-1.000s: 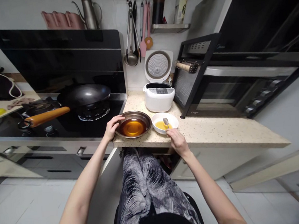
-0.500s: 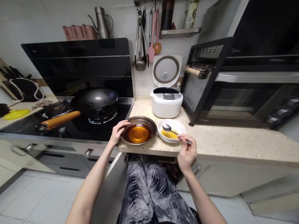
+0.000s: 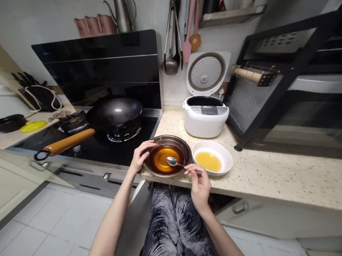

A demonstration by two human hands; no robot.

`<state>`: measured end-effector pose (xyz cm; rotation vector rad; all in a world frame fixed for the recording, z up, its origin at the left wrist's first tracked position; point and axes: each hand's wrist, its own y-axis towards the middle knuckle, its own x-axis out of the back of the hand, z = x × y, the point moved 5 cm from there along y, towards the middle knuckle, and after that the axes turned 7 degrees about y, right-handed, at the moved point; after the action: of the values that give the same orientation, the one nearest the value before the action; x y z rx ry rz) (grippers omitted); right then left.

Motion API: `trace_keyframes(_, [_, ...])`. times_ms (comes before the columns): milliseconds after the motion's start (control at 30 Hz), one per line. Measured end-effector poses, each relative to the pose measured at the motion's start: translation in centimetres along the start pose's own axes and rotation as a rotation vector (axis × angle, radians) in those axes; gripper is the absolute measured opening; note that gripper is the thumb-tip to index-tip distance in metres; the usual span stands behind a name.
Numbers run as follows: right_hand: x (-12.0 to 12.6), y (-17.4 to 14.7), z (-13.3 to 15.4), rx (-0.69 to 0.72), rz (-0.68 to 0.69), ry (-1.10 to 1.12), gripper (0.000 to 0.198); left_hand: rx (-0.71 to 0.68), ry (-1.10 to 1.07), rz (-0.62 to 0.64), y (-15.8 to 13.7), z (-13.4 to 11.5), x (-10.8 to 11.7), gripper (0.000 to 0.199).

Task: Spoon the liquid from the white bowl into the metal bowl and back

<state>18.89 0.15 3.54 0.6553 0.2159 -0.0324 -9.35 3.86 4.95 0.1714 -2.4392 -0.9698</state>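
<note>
A dark metal bowl (image 3: 186, 145) stands at the front edge of the counter with amber-brown liquid in it. My left hand (image 3: 140, 157) grips its left rim, fingers laid over the edge. Between the thumb and fingers of my right hand (image 3: 199, 183) is the handle of a metal spoon (image 3: 171, 161), its head over the liquid in the metal bowl; whether it touches the liquid I cannot tell. Close by on the right sits a white bowl (image 3: 227, 163) holding some yellow liquid.
Behind the bowls stands a white rice cooker (image 3: 204, 124), lid up. On the stove to the left, a black wok (image 3: 115, 112) rests with its wooden handle (image 3: 71, 141) pointing toward me. A black rack (image 3: 243, 110) and an oven (image 3: 320, 108) stand at right. Below, a cabinet door (image 3: 130, 218) hangs open.
My right hand has carried the spoon leftward from over the white bowl to over the metal bowl. My left hand stays at the metal bowl's rim. The view has shifted.
</note>
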Motion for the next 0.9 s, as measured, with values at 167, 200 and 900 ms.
trace_keyframes(167, [-0.43, -0.34, -0.74, -0.022, 0.001, -0.007, 0.017, -0.018, 0.003, 0.035, 0.38, -0.17, -0.10, 0.043])
trace_keyframes(200, [-0.48, -0.35, -0.76, -0.022, -0.004, -0.007, 0.017, -0.021, 0.008, 0.039, 0.43, -0.23, -0.12, 0.044])
trace_keyframes(900, [-0.62, -0.37, -1.00, -0.062, -0.029, 0.010, 0.016, -0.016, 0.008, 0.046, 0.56, 0.10, -0.09, 0.044])
